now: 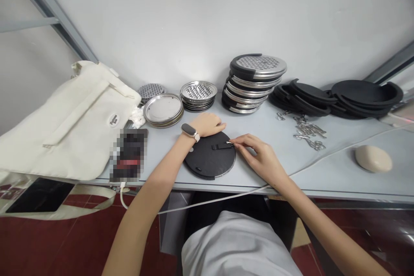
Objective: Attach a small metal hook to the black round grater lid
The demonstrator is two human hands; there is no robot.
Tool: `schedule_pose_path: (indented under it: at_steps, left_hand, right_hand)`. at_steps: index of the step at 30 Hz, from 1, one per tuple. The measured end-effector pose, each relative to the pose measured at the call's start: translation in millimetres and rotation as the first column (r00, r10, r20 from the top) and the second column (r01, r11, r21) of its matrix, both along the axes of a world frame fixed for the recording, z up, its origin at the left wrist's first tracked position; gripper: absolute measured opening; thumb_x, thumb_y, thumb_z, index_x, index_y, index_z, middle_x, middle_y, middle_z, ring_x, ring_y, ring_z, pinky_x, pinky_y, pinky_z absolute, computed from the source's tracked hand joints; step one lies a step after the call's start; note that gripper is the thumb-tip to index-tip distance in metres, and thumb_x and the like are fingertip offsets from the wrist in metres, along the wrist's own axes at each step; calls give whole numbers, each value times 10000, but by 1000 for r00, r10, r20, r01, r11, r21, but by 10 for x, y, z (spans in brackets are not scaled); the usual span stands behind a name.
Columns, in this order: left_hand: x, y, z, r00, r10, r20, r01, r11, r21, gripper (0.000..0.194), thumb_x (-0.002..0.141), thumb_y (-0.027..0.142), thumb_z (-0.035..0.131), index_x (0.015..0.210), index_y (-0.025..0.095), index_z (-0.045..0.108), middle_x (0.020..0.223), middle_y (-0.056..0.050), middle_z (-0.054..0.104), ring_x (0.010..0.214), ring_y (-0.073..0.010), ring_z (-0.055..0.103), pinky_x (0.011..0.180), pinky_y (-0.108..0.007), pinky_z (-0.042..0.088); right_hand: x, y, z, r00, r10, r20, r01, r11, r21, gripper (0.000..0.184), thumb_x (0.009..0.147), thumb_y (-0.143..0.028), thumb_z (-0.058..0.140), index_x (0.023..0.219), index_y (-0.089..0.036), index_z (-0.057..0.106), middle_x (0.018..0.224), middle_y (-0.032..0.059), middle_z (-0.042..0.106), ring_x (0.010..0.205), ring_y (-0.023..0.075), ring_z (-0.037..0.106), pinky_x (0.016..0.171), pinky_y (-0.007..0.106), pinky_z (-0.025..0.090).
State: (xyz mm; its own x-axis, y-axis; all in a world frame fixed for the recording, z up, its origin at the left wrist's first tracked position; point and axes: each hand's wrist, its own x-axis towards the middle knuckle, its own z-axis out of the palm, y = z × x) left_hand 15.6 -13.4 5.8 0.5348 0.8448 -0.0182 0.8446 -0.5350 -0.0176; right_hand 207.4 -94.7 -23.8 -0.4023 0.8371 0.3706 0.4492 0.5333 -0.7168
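A round black grater base lies flat near the table's front edge, a thin strip of metal rim showing at its lower right. My left hand rests at the base's far edge and holds it; its fingers are partly hidden. Across the base's upper right runs a short black strap-like tab. At the tab's right end my right hand pinches a small shiny metal clip between thumb and fingertips. Several similar loose metal clips lie in a heap to the right.
Behind stand a tall stack of black-rimmed graters, metal grater discs and plain metal discs. Black round holders are piled at right. A cream bag, a blurred phone, a white cable and a beige rounded object surround.
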Motion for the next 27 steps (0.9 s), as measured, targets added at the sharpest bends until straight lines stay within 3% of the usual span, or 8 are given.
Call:
schedule_pose_path:
  at_steps: [6,12,18,27]
  left_hand:
    - [-5,3,-3,1000,-9,7,9,1000,4,550,906,475,252,826,149,688,830,-108,677,779,-202,611,670,-272,385]
    - [-9,9,-9,999,-31,13,31,999,22,548,909,462,253,809,148,691,805,-108,675,764,-215,617,661,-285,395]
    - [-4,17,-23,1000,-17,12,17,1000,6,550,903,475,254,807,156,691,803,-105,673,760,-212,617,664,-289,399]
    - [-1,24,-17,1000,-9,5,9,1000,16,542,899,471,255,794,161,687,787,-95,671,747,-210,618,657,-292,401]
  right_hand:
    - [9,-4,-18,999,-19,-26,18,998,-61,224,899,-219,470,1042,-216,642,899,58,576,797,161,586,731,295,497]
    - [-17,-13,-1,999,-33,2,33,999,-20,186,883,-217,498,998,-210,644,898,51,584,788,156,582,717,284,475]
    - [-10,-19,-12,1000,-25,-8,25,998,-53,260,891,-219,479,1133,-219,573,839,33,599,744,151,572,713,285,473]
    - [-15,-4,-5,1000,2,19,-1,998,-65,264,903,-240,447,1123,-216,589,829,41,597,718,152,565,674,277,462]
